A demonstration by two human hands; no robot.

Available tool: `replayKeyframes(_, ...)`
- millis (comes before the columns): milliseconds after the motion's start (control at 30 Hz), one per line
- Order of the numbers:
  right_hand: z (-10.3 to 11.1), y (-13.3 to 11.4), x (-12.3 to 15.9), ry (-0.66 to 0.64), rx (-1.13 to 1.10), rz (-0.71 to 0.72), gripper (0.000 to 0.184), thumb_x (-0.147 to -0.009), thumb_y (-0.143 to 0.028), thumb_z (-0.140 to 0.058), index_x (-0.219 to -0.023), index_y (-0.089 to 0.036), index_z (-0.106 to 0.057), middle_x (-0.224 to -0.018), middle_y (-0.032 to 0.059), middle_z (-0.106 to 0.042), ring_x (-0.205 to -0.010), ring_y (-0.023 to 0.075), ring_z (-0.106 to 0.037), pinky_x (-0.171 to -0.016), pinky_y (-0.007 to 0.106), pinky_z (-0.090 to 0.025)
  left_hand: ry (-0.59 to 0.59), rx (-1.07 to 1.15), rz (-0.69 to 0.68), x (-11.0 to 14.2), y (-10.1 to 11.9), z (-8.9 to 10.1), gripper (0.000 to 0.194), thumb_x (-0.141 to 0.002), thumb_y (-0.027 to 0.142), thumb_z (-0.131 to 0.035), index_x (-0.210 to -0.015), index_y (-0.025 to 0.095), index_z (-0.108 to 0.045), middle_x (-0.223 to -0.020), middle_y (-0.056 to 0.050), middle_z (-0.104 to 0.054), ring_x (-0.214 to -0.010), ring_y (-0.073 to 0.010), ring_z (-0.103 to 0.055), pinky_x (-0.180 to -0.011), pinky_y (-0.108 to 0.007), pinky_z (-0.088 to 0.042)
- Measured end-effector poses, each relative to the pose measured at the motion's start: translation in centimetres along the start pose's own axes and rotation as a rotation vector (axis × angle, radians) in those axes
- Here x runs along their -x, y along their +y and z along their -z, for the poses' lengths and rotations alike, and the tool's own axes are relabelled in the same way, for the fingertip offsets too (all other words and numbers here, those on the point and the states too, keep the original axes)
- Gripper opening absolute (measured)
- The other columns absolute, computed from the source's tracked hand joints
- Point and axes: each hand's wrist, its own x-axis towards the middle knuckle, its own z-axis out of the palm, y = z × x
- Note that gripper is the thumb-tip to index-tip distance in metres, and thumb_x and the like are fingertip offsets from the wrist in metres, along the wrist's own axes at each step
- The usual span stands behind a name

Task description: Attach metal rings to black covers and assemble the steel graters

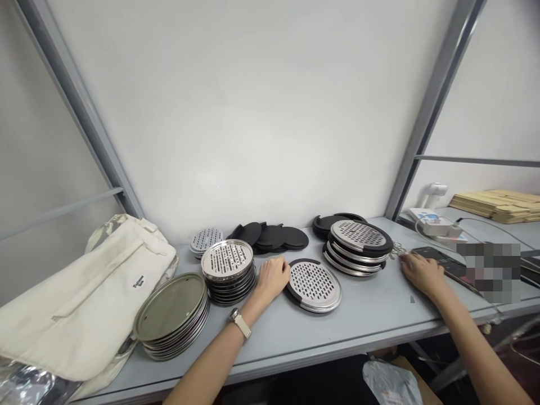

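Note:
My left hand [274, 275] is closed in a loose fist beside a round perforated grater disc [314, 284] with a black rim guard on part of its edge. Whatever its curled fingers hold, if anything, is hidden. My right hand [422, 273] lies lower right of a little heap of thin metal wire pieces [396, 250], fingers bent down at the heap's edge. What is under those fingertips cannot be made out. Between the hands, farther back, stands a stack of grater discs [360, 236] with black guards. Left of my left hand is another stack of grater discs [228, 261].
Olive-green round plates [171, 309] are stacked by a cream bag [97, 292] on the left. Black round covers [272, 237] and a small disc stack [206, 241] lie along the wall. A dark phone-like slab [447, 264], white device [434, 222] and wooden boards [502, 203] are right.

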Motion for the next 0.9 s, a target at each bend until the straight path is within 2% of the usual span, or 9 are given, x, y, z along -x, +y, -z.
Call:
replayKeyframes(133,-0.3,0.3,0.1,0.0,0.108,0.027,0.029,-0.09,-0.027,-0.045,-0.105,-0.017,-0.068,-0.122,0.0164,-0.061,-0.101,0.0357,-0.054,-0.081,0.045,-0.038,-0.02,-0.074,-0.015,-0.1,0.1,0.1,0.024,-0.09,0.024,-0.04,-0.088,0.016,-0.063,-0.087,-0.011,-0.069,-0.084,-0.0238,-0.065,-0.075,-0.032,-0.04)
replayKeyframes(300,-0.1,0.4,0.0,-0.037,0.15,0.028,0.035,-0.09,-0.025,-0.039,-0.106,-0.016,-0.068,-0.114,0.0167,-0.065,-0.103,0.0379,-0.056,-0.083,0.049,-0.041,-0.031,-0.141,-0.034,-0.1,0.1,0.1,0.025,-0.092,0.024,-0.039,-0.09,0.017,-0.063,-0.088,-0.01,-0.069,-0.084,-0.0223,-0.065,-0.073,-0.03,-0.04)
replayKeyframes(400,0.2,0.4,-0.2,-0.106,0.148,-0.011,0.033,-0.088,-0.025,-0.041,-0.105,-0.015,-0.069,-0.111,0.016,-0.067,-0.104,0.0392,-0.057,-0.083,0.049,-0.042,-0.035,-0.17,-0.041,-0.1,0.1,0.1,0.026,-0.093,0.025,-0.038,-0.09,0.018,-0.062,-0.088,-0.009,-0.069,-0.084,-0.0216,-0.065,-0.072,-0.029,-0.04)
replayKeyframes(600,0.7,0.4,-0.4,-0.137,0.152,-0.073,0.03,-0.085,-0.027,-0.046,-0.095,-0.014,-0.071,-0.1,0.0192,-0.069,-0.099,0.0404,-0.061,-0.08,0.048,-0.043,-0.04,-0.207,-0.063,-0.1,0.0,0.1,0.025,-0.093,0.025,-0.038,-0.091,0.018,-0.062,-0.089,-0.008,-0.07,-0.084,-0.0213,-0.066,-0.071,-0.029,-0.041)
replayKeyframes(733,1.2,0.3,-0.4,-0.191,0.139,-0.061,0.029,-0.085,-0.027,-0.047,-0.091,-0.017,-0.073,-0.104,0.0176,-0.069,-0.101,0.0402,-0.06,-0.081,0.049,-0.043,-0.032,-0.219,-0.079,-0.1,0.0,0.1,0.025,-0.093,0.025,-0.038,-0.091,0.018,-0.061,-0.088,-0.008,-0.069,-0.083,-0.0213,-0.066,-0.069,-0.029,-0.04)
replayKeyframes(900,1.7,0.0,-0.4,-0.181,0.167,-0.029,0.027,-0.081,-0.031,-0.055,-0.091,-0.017,-0.075,-0.109,0.0201,-0.065,-0.105,0.0409,-0.058,-0.083,0.048,-0.043,-0.027,-0.228,-0.094,-0.1,0.0,0.1,0.024,-0.093,0.024,-0.038,-0.09,0.018,-0.061,-0.087,-0.008,-0.07,-0.082,-0.0209,-0.066,-0.068,-0.028,-0.04)
